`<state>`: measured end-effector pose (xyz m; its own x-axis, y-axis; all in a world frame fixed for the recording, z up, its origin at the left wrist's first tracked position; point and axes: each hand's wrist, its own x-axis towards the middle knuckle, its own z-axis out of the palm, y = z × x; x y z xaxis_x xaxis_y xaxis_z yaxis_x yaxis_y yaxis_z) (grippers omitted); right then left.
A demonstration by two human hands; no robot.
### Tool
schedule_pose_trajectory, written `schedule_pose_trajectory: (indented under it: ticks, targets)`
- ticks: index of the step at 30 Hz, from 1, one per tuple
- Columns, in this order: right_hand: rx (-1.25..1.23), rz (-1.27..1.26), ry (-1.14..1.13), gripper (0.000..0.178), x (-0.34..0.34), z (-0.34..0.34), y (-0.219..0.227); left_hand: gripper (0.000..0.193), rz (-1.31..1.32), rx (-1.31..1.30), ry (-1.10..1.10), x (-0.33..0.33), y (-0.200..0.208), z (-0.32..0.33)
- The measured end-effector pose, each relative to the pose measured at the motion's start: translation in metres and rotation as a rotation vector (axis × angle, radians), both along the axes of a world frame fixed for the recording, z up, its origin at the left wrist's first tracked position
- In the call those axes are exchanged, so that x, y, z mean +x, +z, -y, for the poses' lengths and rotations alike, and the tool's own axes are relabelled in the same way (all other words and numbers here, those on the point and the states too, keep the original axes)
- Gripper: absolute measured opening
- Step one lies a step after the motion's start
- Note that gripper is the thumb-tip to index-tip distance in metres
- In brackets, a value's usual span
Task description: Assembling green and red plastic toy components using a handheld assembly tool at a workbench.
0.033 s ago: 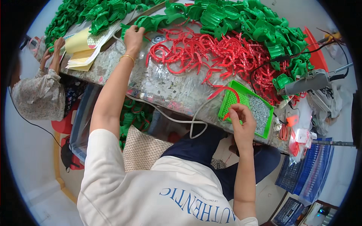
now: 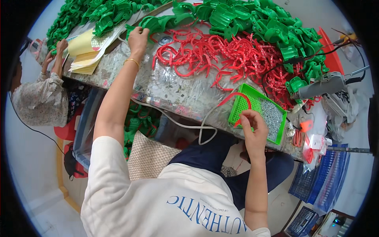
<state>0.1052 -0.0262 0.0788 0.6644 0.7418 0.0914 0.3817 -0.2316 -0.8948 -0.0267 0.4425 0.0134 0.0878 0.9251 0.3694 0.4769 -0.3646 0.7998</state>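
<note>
My left hand [image 2: 138, 41] reaches to the far left of the table, its fingers closed at the edge of a curved green plastic piece [image 2: 129, 30]; the exact grip is partly hidden. More curved green pieces [image 2: 157, 23] lie in a row beside it. Close to the table's front edge, my right hand [image 2: 256, 127] pinches a bent red plastic strap [image 2: 245, 97]. The strap arcs over a bright green tray [image 2: 239, 103], which holds small silvery metal parts [image 2: 271, 117]. Between my hands spreads a tangled heap of red straps [image 2: 221, 49].
Large piles of green pieces [image 2: 272, 29] line the back. A grey clamped tool [image 2: 321, 86] with a black cable stands right of the tray. A white cable [image 2: 169, 117] hangs over the front edge. At left, another person [image 2: 41, 100] works near yellow papers [image 2: 82, 45].
My left hand has shifted very slightly to the left. My right hand holds the red strap at almost the same place.
</note>
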Motion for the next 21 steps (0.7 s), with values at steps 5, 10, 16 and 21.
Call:
schedule_pose_trajectory:
  ticks: [5,10,16,21]
  targets:
    - [0.008,-0.041,-0.004,0.015,-0.002,0.011,-0.011,0.033,0.187,0.081,0.033,-0.022,0.01,0.02]
    - [0.181,-0.255,-0.065,0.025,-0.01,0.005,-0.003,0.021,0.699,-0.319,-0.354,-0.025,0.037,0.102]
    - [0.304,-0.285,-0.086,0.026,-0.02,0.008,0.037,0.018,0.384,-0.81,-0.565,-0.012,0.057,0.298]
    - [0.022,-0.137,-0.106,0.018,-0.025,0.023,0.034,0.019,0.745,-1.177,-0.732,0.002,0.017,0.376]
